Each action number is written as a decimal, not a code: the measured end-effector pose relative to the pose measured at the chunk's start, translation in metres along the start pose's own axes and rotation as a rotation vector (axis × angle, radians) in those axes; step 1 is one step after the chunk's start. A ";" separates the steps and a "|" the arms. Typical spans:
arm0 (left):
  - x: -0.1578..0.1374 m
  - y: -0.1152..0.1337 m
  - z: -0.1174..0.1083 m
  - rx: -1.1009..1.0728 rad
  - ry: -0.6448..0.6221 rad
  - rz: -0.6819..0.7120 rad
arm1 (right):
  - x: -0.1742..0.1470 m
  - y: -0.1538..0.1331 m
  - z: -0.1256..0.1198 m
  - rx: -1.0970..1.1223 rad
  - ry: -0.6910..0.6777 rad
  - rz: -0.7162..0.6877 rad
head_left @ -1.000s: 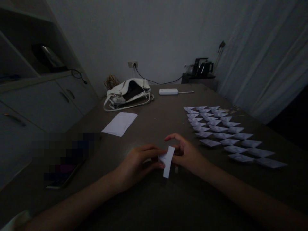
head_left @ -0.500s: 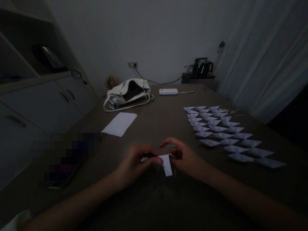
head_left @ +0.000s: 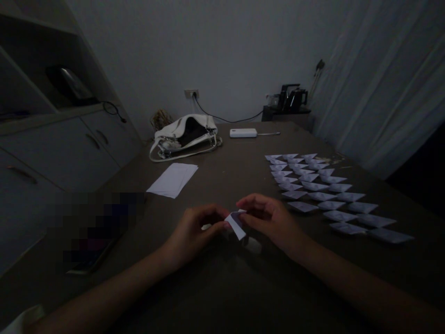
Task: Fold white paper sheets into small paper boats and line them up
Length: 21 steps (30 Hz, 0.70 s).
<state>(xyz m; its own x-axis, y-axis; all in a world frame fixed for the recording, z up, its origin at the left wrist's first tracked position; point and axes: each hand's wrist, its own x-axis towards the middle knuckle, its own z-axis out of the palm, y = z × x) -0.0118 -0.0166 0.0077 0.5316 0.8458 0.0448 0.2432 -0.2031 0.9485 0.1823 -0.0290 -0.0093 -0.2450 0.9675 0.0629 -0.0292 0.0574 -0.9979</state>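
A small piece of folded white paper (head_left: pixel 237 226) is held between both hands above the dark table. My left hand (head_left: pixel 196 232) pinches its left edge between thumb and fingers. On the other side, my right hand (head_left: pixel 269 222) grips the upper right corner, thumb toward me and fingers curled behind. The paper is tilted, and its two flaps stand slightly apart. To the right lie several folded paper boats (head_left: pixel 313 186) in slanting rows. A stack of white paper sheets (head_left: pixel 173 180) rests beyond my left hand.
A white handbag (head_left: pixel 187 134) lies at the back left, beside a white power bank-like device (head_left: pixel 243 133) with a short cable. A blurred-out phone-like object (head_left: pixel 83 265) is at the left. Black kettles (head_left: pixel 294 98) stand on a small stand behind the table (head_left: pixel 229 162).
The folded paper has turned and risen slightly between my hands. My right hand has shifted its fingers, with the thumb now on the near side at the paper's upper right.
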 end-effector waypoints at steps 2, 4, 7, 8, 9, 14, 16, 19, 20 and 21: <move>0.000 0.001 0.000 0.007 0.006 0.014 | -0.001 -0.002 0.000 -0.051 -0.040 -0.005; 0.001 0.000 -0.001 -0.057 0.016 0.005 | -0.002 -0.004 0.000 -0.056 -0.075 -0.017; 0.003 -0.004 -0.002 -0.199 0.033 -0.020 | -0.003 -0.004 0.000 -0.005 -0.094 -0.049; 0.003 -0.005 -0.002 -0.223 0.038 -0.027 | -0.002 -0.004 0.000 0.009 -0.095 -0.055; 0.003 -0.006 -0.002 -0.227 0.037 -0.031 | -0.002 -0.004 0.000 0.017 -0.094 -0.056; 0.000 -0.004 0.000 -0.145 -0.004 -0.003 | -0.001 -0.003 -0.001 0.041 -0.088 -0.049; -0.001 -0.002 0.000 -0.134 -0.041 0.019 | 0.000 -0.002 -0.001 0.066 -0.103 -0.047; -0.002 -0.002 -0.001 -0.114 -0.089 0.065 | 0.000 -0.001 -0.001 0.116 -0.119 -0.049; -0.001 -0.003 -0.001 -0.110 -0.098 0.083 | -0.001 -0.001 -0.001 0.133 -0.124 -0.048; -0.001 -0.003 -0.002 -0.110 -0.105 0.100 | -0.001 -0.001 -0.001 0.148 -0.133 -0.044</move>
<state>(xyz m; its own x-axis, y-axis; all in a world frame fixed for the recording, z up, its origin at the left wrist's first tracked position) -0.0143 -0.0159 0.0050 0.6321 0.7666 0.1127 0.0982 -0.2235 0.9697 0.1831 -0.0296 -0.0086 -0.3659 0.9232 0.1174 -0.1822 0.0527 -0.9819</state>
